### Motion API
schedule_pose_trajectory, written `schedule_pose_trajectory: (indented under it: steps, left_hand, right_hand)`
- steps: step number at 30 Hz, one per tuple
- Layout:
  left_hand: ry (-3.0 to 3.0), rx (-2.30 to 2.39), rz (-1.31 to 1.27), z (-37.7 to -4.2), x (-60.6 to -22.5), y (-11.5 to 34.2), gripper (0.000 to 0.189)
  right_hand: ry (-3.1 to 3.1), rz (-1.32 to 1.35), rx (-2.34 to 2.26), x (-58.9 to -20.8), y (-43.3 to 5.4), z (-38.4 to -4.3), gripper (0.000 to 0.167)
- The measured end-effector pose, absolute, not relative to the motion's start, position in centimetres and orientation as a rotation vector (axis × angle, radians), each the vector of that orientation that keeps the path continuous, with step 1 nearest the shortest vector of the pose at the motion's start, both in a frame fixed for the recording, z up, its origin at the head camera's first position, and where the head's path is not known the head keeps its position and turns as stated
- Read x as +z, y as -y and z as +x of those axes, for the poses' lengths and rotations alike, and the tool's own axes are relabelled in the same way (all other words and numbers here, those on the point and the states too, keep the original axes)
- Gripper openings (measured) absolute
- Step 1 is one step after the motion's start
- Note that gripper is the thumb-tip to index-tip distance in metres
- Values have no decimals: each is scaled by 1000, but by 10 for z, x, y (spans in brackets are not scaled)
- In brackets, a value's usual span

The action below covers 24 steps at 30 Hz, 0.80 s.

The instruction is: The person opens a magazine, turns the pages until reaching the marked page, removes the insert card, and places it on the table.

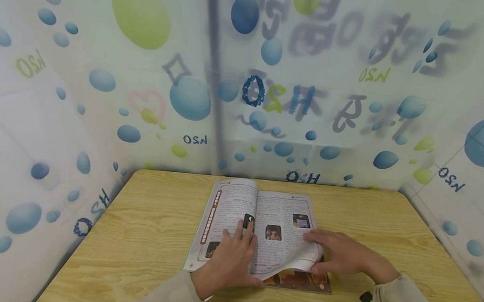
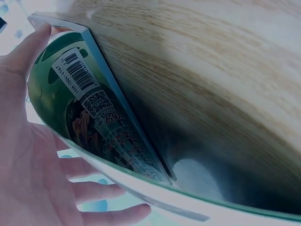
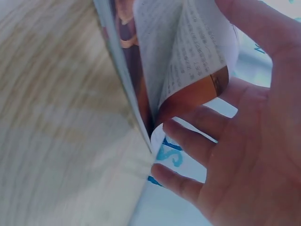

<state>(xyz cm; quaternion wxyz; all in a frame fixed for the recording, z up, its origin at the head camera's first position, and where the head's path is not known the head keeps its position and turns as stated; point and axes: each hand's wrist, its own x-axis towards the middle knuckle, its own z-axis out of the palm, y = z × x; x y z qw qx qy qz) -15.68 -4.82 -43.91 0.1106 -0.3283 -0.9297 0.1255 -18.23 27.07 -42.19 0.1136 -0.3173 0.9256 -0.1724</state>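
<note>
I have the magazine (image 1: 269, 209) lying open on the table (image 1: 143, 218), whose bare surface runs out on both sides of it. My left hand (image 1: 230, 257) comes in from the near side of the magazine and rests on its left page, close to the fold. My right hand (image 1: 346, 252) is at the magazine's right edge, by the near corner, where one page curls up above the page beneath. A barcode (image 2: 81, 71) sits on the magazine's underside. Behind the magazine, past the table's far edge, I see sheeting (image 1: 177, 160), which also stands to its left and right.
</note>
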Motion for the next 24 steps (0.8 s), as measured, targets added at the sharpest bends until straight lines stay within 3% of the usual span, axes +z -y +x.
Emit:
schedule_pose_trajectory:
  steps: [6,13,19,24]
  left_hand:
    - [2739,358,-961,-157,-438,49,116]
    - [2753,330,-967,-156,-438,50,112]
    - [2733,308,-1024,-159,-434,52,102]
    - [2642,182,-1203,-162,-432,54,111]
  right_hand:
    - [-2723,-940,-507,-412,-274,-180,91]
    - [-2573,-744,-646,-401,-290,-177,107]
    - [-2550,-630,-675,-397,-304,-178,94]
    - [-2627,-669,-536,-406,-302,-177,82]
